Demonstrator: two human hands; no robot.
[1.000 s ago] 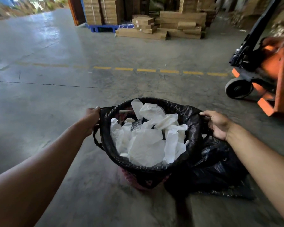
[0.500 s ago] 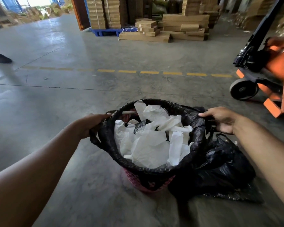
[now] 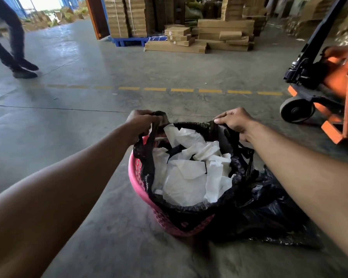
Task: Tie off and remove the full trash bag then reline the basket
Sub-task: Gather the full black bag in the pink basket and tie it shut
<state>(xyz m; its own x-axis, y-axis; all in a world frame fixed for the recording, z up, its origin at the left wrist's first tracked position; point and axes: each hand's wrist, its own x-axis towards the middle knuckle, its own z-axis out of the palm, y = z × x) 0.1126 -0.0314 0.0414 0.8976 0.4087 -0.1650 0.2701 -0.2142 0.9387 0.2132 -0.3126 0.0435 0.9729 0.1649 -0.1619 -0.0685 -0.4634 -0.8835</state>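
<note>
Head view: left hand [image 3: 142, 122] and right hand [image 3: 234, 121] each pinch closed on the far rim of the black trash bag [image 3: 189, 209], stuffed with white paper [image 3: 186, 177]. Below both hands, the bag sits in the pink basket [image 3: 137, 177], near a loose black bag [image 3: 269, 213] under the right forearm.

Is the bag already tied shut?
No. The trash bag gapes open over white paper waste, with the left hand and right hand gripping its far rim apart.
</note>
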